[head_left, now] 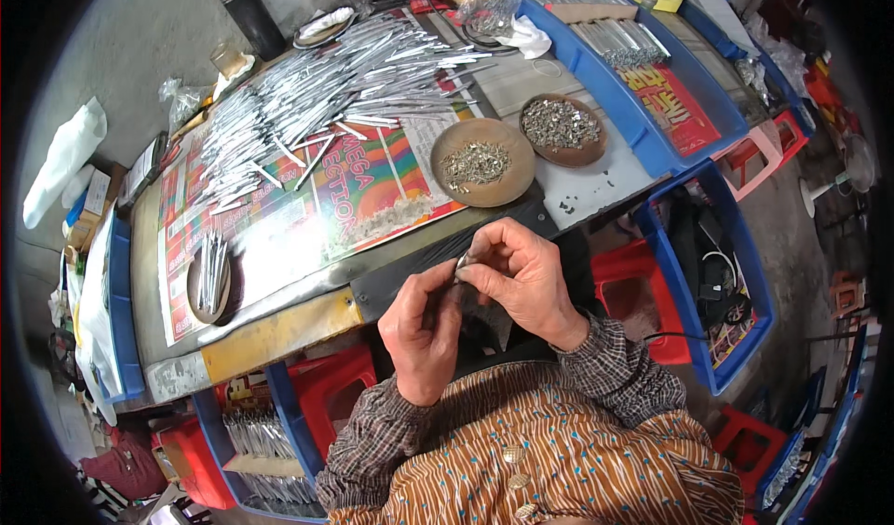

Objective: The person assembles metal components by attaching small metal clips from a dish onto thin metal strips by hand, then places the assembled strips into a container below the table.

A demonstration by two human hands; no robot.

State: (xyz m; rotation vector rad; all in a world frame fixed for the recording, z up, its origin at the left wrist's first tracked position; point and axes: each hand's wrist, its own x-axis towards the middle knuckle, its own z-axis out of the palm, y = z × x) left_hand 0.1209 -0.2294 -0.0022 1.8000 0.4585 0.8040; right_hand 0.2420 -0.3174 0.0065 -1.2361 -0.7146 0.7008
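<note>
My left hand (424, 329) and my right hand (523, 278) meet in front of the table's near edge, fingertips pinched together. Between them shows the end of a small shiny metal piece (461, 263); fingers cover the rest, so its exact kind is hidden. Just beyond the hands sits a round brown dish (507, 185) of small gold-coloured metal parts (475, 163). A second brown dish (582, 159), to its right, holds small grey metal parts (561, 124). A large loose heap of slim silver rods (307, 96) covers the far left of the table.
At the left, a small dish (194, 287) holds upright-leaning silver rods (213, 273). A blue tray (596, 82) with rows of rods lies at the far right. Below it stand another blue crate (759, 325) and a red stool (643, 278). A black flask (251, 17) stands at the back.
</note>
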